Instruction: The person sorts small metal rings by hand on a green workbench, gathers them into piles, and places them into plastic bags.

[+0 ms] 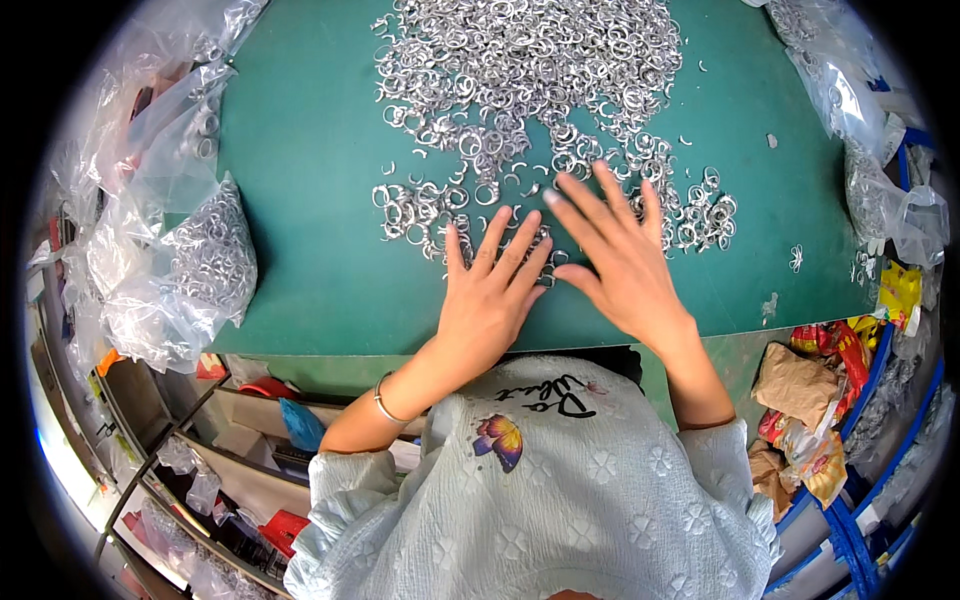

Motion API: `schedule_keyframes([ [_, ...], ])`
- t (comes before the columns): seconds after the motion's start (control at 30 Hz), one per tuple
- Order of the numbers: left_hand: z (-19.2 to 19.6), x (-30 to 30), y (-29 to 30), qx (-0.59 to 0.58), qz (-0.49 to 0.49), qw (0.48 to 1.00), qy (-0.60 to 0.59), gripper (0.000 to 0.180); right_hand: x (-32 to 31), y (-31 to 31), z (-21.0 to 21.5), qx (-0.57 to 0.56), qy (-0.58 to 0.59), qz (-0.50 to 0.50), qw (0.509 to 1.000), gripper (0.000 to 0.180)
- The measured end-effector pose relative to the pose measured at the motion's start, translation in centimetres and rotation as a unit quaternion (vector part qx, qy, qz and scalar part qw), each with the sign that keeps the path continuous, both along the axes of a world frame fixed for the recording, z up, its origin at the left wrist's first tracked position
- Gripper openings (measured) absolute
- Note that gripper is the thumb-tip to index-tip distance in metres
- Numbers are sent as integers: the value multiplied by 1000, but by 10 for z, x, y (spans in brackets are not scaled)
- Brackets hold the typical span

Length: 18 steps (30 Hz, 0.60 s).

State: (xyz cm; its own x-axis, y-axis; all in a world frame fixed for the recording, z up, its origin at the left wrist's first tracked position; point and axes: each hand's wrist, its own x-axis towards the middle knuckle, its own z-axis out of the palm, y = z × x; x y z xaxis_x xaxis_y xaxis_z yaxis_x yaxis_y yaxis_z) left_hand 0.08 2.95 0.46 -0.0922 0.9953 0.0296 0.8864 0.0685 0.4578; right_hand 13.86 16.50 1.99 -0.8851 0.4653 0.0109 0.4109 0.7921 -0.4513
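Head view, far heap: most of the silver-grey rings (pixel 530 60) are lying in a broad heap at the far middle of the green table (pixel 310 230), so by judgement the larger share is remaining unsorted from the pile.
Left cluster: a small group of rings (pixel 405 210) is lying nearer, just left of the left hand (pixel 490 285), with loose pieces scattering the gap between it and the heap.
Right cluster: another small group (pixel 712 218) is lying to the right of the right hand (pixel 620 262), and a strand of rings is linking it to the heap, so its separation is looking incomplete.
Left grip: the fingers are spreading apart, palm down, over rings at the near middle; whether anything is resting under the palm, I cannot tell.
Right grip: the fingers are also spreading apart, reaching farther toward the heap's near edge, and are not visibly closing on anything; contact at the fingertips is unclear.
Portion apart: only the near clusters and a bundle of thin loops (pixel 796 258) at the right are standing out from the heap, so the work is appearing far from finished.
Bagged pieces: a clear bag (pixel 215 250) at the left edge is holding similar silver pieces; whether these are finished or waiting, I cannot tell.
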Motion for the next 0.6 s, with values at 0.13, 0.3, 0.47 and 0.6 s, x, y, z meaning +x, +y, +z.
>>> schedule_keyframes([
  [0.13, -5, -15, -22, 2, 40, 999, 24, 51, 16, -5, -3, 22, -46, -8, 999, 58],
  [0.3, 2, -17, -29, 20, 71, 997, -17, 44, 33, 1, -6, 59, 40, -104, 992, 46],
  [0.47, -4, -9, -34, 6, 27, 999, -18, 38, 38, -13, -8, 47, -7, -53, 997, 43],
  [0.6, -4, -17, -45, 40, 89, 995, -27, 36, 50, -13, -10, 60, 57, -101, 991, 39],
])
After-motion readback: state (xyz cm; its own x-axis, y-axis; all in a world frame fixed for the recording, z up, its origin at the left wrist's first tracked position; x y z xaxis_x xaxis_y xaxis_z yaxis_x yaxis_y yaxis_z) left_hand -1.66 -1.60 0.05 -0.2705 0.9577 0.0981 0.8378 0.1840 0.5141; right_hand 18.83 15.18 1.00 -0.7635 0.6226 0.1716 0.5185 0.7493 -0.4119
